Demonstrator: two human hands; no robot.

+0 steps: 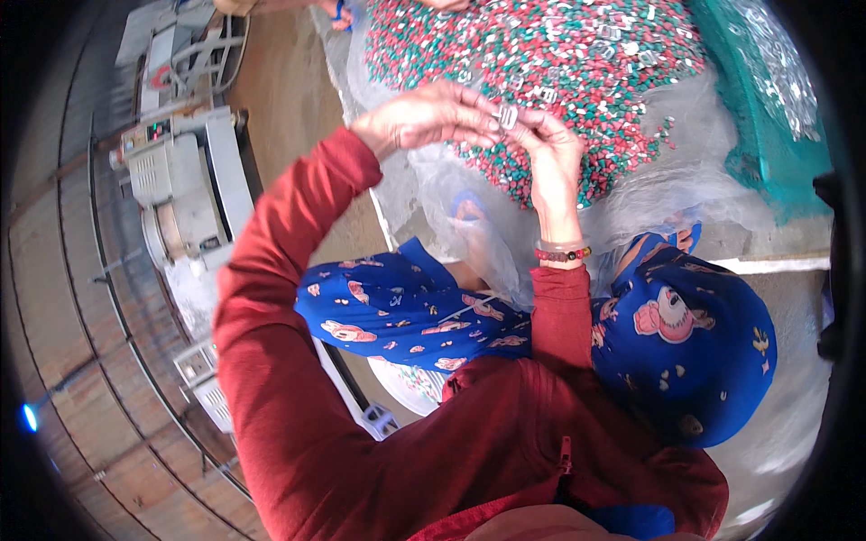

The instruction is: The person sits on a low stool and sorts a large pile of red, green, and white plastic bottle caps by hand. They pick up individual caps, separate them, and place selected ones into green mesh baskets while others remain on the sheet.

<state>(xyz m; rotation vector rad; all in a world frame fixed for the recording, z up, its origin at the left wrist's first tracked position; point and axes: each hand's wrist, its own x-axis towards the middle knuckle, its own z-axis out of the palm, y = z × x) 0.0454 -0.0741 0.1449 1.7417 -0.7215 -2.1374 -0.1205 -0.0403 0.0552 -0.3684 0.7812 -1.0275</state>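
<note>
A small pale slotted piece like a strap buckle (508, 116) is pinched between the fingertips of my two hands. My left hand (426, 115) reaches in from the left, fingers together and tips at the piece's left edge. On its right side, my right hand (552, 155) holds it between thumb and fingers, a beaded bracelet at the wrist. Below and beyond both hands spreads a wide heap of small red, green and white pieces (541, 59). More pale slotted buckles (609, 34) are scattered over the heap.
Translucent sheeting (695, 135) lies under the heap. Green mesh (749, 117) with shiny clear or silvery pieces (785, 77) is at right. Another person's hand (341, 16) shows at the top. Grey machines (180, 185) stand left; a white basin (401, 383) sits by my legs.
</note>
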